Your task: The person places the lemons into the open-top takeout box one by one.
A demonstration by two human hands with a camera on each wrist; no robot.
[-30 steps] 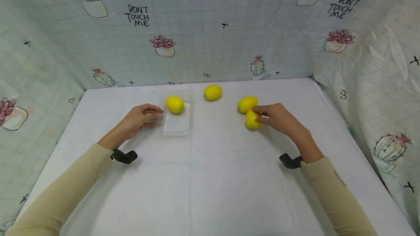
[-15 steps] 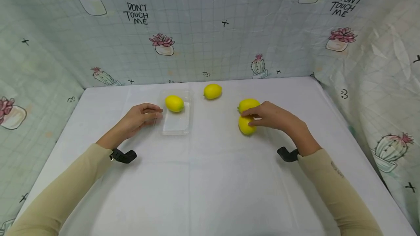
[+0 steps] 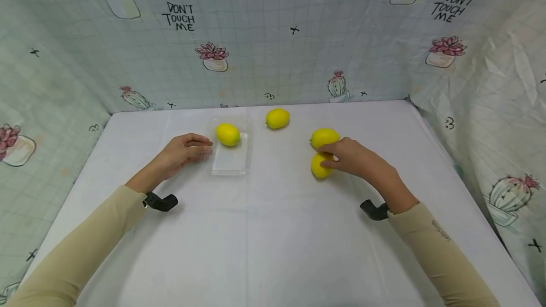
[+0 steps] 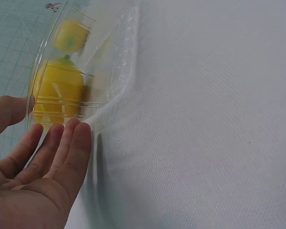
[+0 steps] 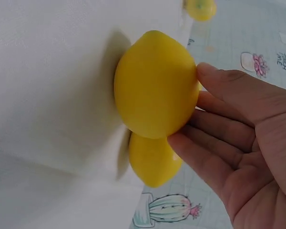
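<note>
Near the table's right side, my right hand [image 3: 350, 156] holds a yellow lemon [image 3: 321, 165] between thumb and fingers. In the right wrist view this lemon [image 5: 155, 86] sits low over the white cloth, partly overlapping a second lemon [image 5: 155, 162] behind it. That second lemon [image 3: 324, 137] lies just beyond my fingers in the head view. On the left, a shallow clear plastic container [image 3: 229, 172] bears one lemon [image 3: 228, 134] in its far half. My left hand [image 3: 184, 154] is at the container's left side, its fairly straight fingertips [image 4: 82, 131] right at the transparent wall.
Another lemon [image 3: 277, 118] lies near the table's far edge, between the container and the right-hand lemons. A white cloth covers the table [image 3: 256, 236]. Printed curtains [image 3: 256, 60] hang behind it and along both sides.
My right hand has moved a little left and nearer with its lemon, which has come slightly away from the lemon behind. The left hand and the container have stayed put.
</note>
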